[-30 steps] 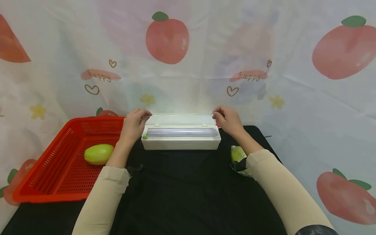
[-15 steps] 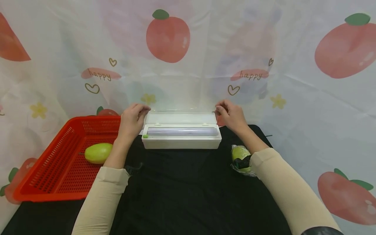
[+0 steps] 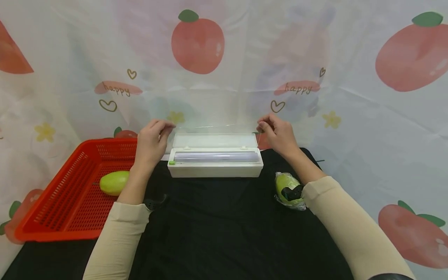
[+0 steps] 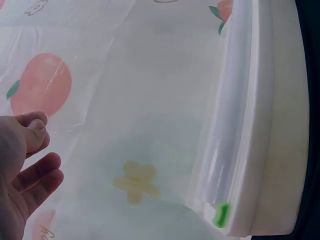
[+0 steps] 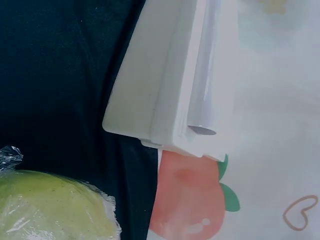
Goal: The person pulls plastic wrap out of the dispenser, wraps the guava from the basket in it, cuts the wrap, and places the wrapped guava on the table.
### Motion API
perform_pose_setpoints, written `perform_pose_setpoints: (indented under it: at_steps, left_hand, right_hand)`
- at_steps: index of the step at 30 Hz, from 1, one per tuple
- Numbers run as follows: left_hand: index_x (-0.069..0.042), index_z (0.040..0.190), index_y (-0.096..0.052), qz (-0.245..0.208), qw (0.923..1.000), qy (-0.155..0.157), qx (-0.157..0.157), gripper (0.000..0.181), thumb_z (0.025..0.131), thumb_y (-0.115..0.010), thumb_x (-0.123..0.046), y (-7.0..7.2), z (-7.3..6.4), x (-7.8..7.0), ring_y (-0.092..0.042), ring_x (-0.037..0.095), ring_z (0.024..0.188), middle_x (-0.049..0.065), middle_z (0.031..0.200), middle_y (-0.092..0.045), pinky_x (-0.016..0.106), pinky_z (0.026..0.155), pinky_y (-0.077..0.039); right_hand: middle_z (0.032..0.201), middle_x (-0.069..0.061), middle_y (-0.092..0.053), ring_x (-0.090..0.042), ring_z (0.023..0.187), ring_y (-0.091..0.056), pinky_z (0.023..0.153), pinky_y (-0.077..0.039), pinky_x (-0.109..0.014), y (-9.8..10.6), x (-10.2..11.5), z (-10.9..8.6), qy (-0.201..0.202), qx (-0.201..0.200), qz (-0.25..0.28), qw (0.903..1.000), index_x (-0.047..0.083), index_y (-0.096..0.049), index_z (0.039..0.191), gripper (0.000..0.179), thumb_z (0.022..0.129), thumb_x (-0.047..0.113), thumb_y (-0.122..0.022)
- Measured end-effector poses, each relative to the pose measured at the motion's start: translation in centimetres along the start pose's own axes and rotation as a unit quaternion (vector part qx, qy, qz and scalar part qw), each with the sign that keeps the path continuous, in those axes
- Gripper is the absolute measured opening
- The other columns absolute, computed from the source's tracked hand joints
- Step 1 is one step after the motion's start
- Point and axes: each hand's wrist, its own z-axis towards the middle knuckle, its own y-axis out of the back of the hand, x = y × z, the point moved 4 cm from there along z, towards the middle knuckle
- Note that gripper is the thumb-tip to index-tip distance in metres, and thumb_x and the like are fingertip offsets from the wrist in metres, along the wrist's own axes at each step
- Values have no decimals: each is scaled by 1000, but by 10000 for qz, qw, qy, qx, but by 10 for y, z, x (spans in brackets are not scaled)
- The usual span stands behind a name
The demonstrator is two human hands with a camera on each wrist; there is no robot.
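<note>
A thin sheet of clear cling film (image 3: pixel 215 126) stretches between both hands, above the raised lid (image 3: pixel 215 140) of a white cling film dispenser (image 3: pixel 215 171). My left hand (image 3: pixel 152 142) pinches its left end; in the left wrist view the thumb and forefinger (image 4: pixel 36 127) meet on it while the other fingers stay loose. At the opposite end, my right hand (image 3: pixel 278 134) pinches the film between thumb and bent fingers. The film roll (image 3: pixel 217 157) lies in the dispenser, and a green slider (image 4: pixel 221 215) sits at its left end. My right hand is outside the right wrist view.
On the left, a red plastic basket (image 3: pixel 66 229) holds a smooth yellow-green fruit (image 3: pixel 113 182), partly behind my left forearm. Another green fruit (image 3: pixel 285 181), wrapped in film, lies by my right forearm on the black cloth (image 3: pixel 224 229). A fruit-print curtain (image 3: pixel 245 58) hangs close behind the dispenser.
Both hands have risen and spread slightly apart, drawing the film's edge higher above the lid. The dispenser, basket and fruits stay in place.
</note>
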Motion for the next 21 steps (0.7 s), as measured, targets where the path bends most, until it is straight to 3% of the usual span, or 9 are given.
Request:
perform_pose_setpoints:
  at_steps: [7,14,21]
  left_hand:
    - [-9,103,-74,6,10000,-59,-79,13,97,-64,-15,8,-1,-6,-63,24,88,9,95,-66,40,80,-54]
    - [-7,100,-75,21,9994,-256,-253,13,96,-65,-14,13,5,-11,-57,23,76,9,92,-66,35,67,-45]
    - [-7,101,-75,77,9992,-240,-294,14,96,-65,-14,20,9,-18,-59,24,81,10,93,-67,36,70,-49]
  right_hand:
    - [86,-11,-73,-26,78,-69,65,-46,-19,7,7,3,111,-127,206,9996,2,-66,104,22,103,21,-55]
    - [87,-11,-73,-14,73,-66,65,-47,-13,13,13,6,108,-223,274,9993,2,-66,105,22,103,21,-56]
    - [89,-11,-73,-23,79,-70,70,-48,-12,20,17,9,123,-246,322,9991,2,-66,106,22,103,21,-55]
